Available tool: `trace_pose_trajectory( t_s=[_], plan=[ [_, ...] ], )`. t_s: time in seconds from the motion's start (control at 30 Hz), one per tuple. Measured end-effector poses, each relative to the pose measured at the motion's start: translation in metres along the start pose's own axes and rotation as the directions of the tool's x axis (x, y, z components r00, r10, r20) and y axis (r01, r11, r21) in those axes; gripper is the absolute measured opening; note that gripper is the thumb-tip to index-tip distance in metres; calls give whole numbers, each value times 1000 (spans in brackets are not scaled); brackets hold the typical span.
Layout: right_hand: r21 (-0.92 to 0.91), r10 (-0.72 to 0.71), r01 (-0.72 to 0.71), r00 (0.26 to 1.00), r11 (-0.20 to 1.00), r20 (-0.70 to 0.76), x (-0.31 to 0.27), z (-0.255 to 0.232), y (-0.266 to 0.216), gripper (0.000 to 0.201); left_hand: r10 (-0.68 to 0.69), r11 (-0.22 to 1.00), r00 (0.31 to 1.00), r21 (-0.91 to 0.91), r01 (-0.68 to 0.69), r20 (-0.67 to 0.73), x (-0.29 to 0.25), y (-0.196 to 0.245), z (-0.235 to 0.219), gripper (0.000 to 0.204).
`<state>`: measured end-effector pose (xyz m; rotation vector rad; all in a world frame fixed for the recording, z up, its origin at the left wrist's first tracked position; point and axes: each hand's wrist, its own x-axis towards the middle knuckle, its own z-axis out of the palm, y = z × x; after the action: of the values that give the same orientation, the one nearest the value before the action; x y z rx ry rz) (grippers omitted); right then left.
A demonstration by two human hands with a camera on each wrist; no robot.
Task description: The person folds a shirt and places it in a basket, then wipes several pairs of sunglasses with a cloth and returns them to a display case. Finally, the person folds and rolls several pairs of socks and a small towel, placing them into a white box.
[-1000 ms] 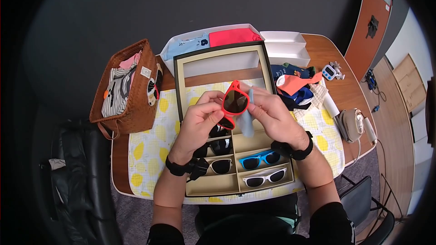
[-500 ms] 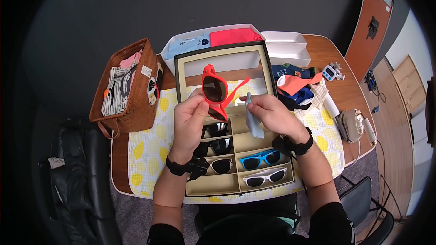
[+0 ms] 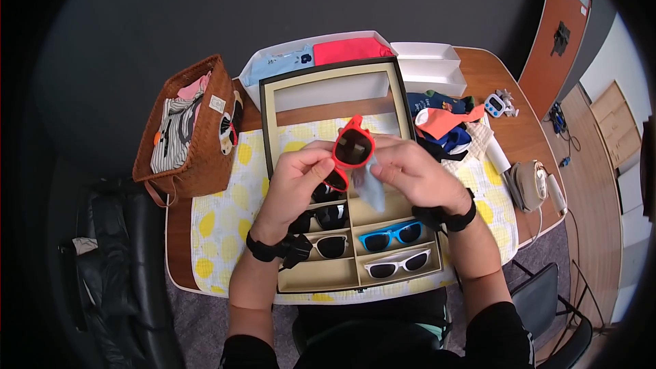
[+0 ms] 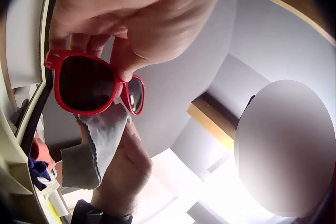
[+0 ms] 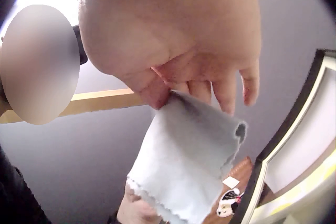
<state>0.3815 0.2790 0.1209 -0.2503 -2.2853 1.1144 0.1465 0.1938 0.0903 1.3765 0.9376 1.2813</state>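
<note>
Red sunglasses (image 3: 354, 147) brought closer to cloth (image 3: 372, 193), fingers (image 3: 318, 172) pinching both, yellow-patterned tablecloth (image 3: 217, 236), dark wall (image 3: 273, 0)

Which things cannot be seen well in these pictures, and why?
Head view: upper black sunglasses, partly hidden by red sunglasses.
Head view: timer and basket label, too small to read.
Left wrist view: right hand, fingers partly behind cloth and red sunglasses.
Right wrist view: left hand, partly behind cloth, cut by bottom edge.
</note>
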Motion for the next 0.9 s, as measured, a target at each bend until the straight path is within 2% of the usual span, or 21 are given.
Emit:
trace_pose_trajectory(
  t_s=[0.03, 0.07, 0.13, 0.17, 0.2, 0.27, 0.33, 0.4, 0.43, 0.47, 0.57, 0.63, 0.77, 0.83, 0.9],
  plan=[
    [50, 32, -35, 998, 998, 56, -4, -6, 3, 21, 21, 999, 999, 47, -20, -31, 1, 2, 0, 20],
    [79, 219, -217, 975, 973, -20, -9, -10, -1, 22, 40, 995, 998, 96, -34, -57, 0, 4, -1, 20],
    [23, 339, -342, 916, 939, -216, -18, -25, 27, 24, 15, 998, 992, 65, -7, -122, -2, 4, -3, 18],
    [-85, 384, -433, 861, 897, -333, -20, -34, 34, 23, 18, 995, 991, 98, -5, -134, -1, 6, -2, 17],
    [-179, 409, -526, 797, 831, -445, -22, -42, 41, 24, 22, 991, 989, 131, -3, -149, 0, 7, 1, 17],
    [-384, 264, -606, 714, 696, -648, -27, -55, 57, 28, 73, 915, 994, 402, -33, -84, 2, 6, 13, 15],
    [-374, 262, -716, 608, 590, -750, -32, -64, 71, 29, 122, 823, 993, 560, -97, -6, 2, 2, 41, 11],
    [-367, 260, -728, 591, 579, -763, -35, -71, 75, 30, -40, 807, 997, 590, -2, 58, -1, -13, 61, 11],
    [-350, 246, -728, 575, 589, -780, -36, -73, 75, 31, 44, 659, 986, 738, -150, 161, -3, -20, 68, 9],
    [-334, 233, -727, 558, 600, -796, -37, -75, 75, 32, 38, 579, 981, 796, -177, 190, -6, -24, 77, 7],
    [-315, 224, -708, 556, 632, -800, -37, -76, 73, 33, 44, 513, 983, 840, -176, 179, -16, -40, 96, 9],
    [-304, 229, -693, 564, 654, -793, -36, -76, 72, 33, -43, 392, 974, 900, -189, 224, -18, -46, 103, 10],
    [-293, 224, -659, 582, 693, -781, -35, -74, 67, 33, -29, 329, 961, 910, -252, 276, -18, -59, 102, 10],
    [-277, 222, -645, 581, 712, -783, -35, -74, 65, 32, -4, 266, 940, 907, -327, 341, -17, -62, 101, 10],
    [-275, 232, -648, 584, 710, -778, -35, -74, 65, 33, -18, 245, 944, 917, -314, 328, -16, -63, 103, 10]
  ],
)
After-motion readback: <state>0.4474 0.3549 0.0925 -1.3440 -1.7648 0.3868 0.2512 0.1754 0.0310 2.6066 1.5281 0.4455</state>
